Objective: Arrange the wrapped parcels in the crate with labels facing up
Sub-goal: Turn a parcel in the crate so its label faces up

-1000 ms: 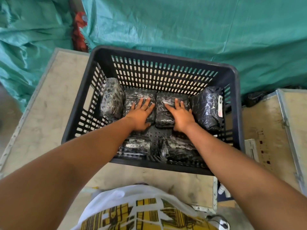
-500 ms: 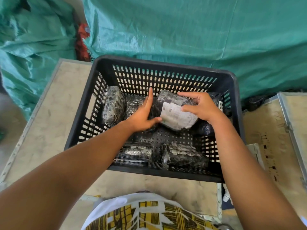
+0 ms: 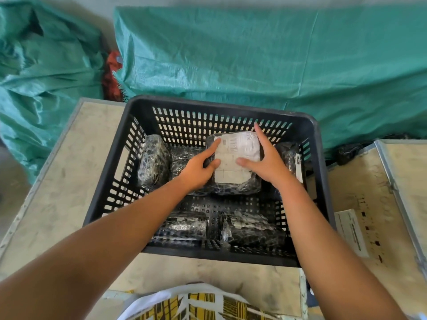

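A black slotted crate [image 3: 320, 181] stands on a beige table. Inside, a black wrapped parcel with its white label facing up [image 3: 235, 158] lies in the back row. My left hand [image 3: 198, 168] grips its left edge, fingers on the label. My right hand [image 3: 269, 161] holds its right edge. An upright parcel [image 3: 153, 163] leans at the left wall, and another [image 3: 292, 158] stands on edge at the right with a label on its side. A further parcel [image 3: 182, 158] lies beneath my left hand. Two parcels [image 3: 184, 226] [image 3: 251, 229] lie in the front row, dark sides up.
Green tarpaulin [image 3: 254, 61] hangs behind the crate and to the left. A second beige surface with a metal rim [image 3: 360, 195] sits at the right, carrying a paper slip [image 3: 351, 232]. The table [image 3: 69, 169] extends left of the crate.
Both hands lay flat on two dark parcels. The right one was then lifted and turned over, and its white label now faces up, held between both hands.
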Available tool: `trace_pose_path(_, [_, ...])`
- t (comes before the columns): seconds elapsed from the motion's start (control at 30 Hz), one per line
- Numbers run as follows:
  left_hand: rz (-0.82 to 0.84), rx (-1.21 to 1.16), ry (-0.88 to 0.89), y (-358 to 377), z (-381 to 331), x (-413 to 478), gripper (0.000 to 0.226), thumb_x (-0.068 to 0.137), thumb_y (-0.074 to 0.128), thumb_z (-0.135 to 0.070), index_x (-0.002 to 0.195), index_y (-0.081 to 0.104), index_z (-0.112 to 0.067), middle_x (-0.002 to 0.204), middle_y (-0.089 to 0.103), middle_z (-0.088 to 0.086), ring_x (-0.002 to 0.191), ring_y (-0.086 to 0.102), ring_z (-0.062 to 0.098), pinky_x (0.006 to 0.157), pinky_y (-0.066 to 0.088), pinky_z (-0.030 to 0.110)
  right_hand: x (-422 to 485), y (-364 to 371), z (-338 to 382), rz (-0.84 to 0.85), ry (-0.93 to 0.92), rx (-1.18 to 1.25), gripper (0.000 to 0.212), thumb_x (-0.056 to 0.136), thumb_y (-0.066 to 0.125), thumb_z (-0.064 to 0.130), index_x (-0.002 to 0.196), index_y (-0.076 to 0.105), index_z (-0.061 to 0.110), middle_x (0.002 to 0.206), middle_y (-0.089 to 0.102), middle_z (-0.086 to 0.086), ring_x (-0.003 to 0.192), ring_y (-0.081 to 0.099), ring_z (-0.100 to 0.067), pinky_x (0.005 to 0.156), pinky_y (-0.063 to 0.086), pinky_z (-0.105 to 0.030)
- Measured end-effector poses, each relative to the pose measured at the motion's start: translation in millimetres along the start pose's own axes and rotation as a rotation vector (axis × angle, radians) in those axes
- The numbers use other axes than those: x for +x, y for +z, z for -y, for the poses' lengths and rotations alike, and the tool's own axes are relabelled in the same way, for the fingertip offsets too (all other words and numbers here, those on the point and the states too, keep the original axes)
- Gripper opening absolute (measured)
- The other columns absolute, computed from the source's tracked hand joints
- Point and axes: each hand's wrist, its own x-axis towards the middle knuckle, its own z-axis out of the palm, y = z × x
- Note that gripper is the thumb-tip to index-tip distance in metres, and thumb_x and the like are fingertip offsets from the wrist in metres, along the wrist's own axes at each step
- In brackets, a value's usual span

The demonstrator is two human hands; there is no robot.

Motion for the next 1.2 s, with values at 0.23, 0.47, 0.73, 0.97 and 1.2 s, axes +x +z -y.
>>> trace_pose_path(0.23, [0.174, 0.223, -0.09, 16, 5, 0, 0.094, 0.094, 0.069, -0.041, 0.158, 0.001, -0.051, 0.134, 0.059, -0.002, 0.088, 0.067, 0.01, 0.072, 0.057, 0.021, 4, 19, -18, 0.061, 0.172, -0.242, 0.111, 0.086, 0.082, 0.02, 0.162, 0.004, 0.041, 0.145, 0.049, -0.012, 0.122, 0.057, -0.026, 0.103, 0.052, -0.044])
trace_pose_path(0.47, [0.234, 0.832, -0.095, 35, 15, 1, 0.096, 0.086, 0.043, -0.08, 0.155, -0.017, -0.051, 0.166, -0.019, 0.018, 0.15, -0.019, 0.044, 0.114, -0.005, 0.072, 9, 38, -31, 0.242, 0.265, -0.644, 0.135, 0.061, 0.095, 0.042, 0.164, 0.011, 0.018, 0.165, 0.017, -0.017, 0.149, 0.026, -0.036, 0.122, 0.02, -0.045])
trace_pose_path(0.73, [0.391, 0.778, -0.157, 37, 20, 8, 0.112, 0.081, 0.046, -0.084, 0.146, -0.037, -0.048, 0.162, -0.03, 0.005, 0.145, -0.028, 0.044, 0.106, -0.015, 0.077, 7, 58, -34, 0.384, 0.325, -0.97, 0.134, 0.072, 0.087, 0.054, 0.164, -0.005, 0.021, 0.169, -0.004, -0.022, 0.152, 0.013, -0.043, 0.119, 0.022, -0.056])
trace_pose_path(0.97, [0.41, 0.992, -0.275, 57, 18, 10, 0.114, 0.087, 0.052, -0.074, 0.156, -0.028, -0.031, 0.165, -0.025, 0.008, 0.144, -0.033, 0.044, 0.107, -0.012, 0.079, -1, 58, -29, 0.317, 0.321, -1.063, 0.121, 0.077, 0.085, 0.049, 0.164, 0.008, 0.012, 0.17, 0.004, -0.017, 0.151, 0.017, -0.043, 0.118, 0.027, -0.051])
trace_pose_path(1.2, [0.346, 0.946, -0.199, 54, 31, 2, 0.114, 0.086, 0.051, -0.077, 0.156, -0.028, -0.033, 0.156, -0.043, 0.009, 0.141, -0.039, 0.038, 0.111, -0.012, 0.073, -22, 23, 22, 0.065, 0.084, -0.803, 0.069, 0.089, 0.072, 0.049, 0.149, 0.049, 0.024, 0.164, 0.032, -0.013, 0.145, 0.037, -0.037, 0.114, 0.038, -0.057])
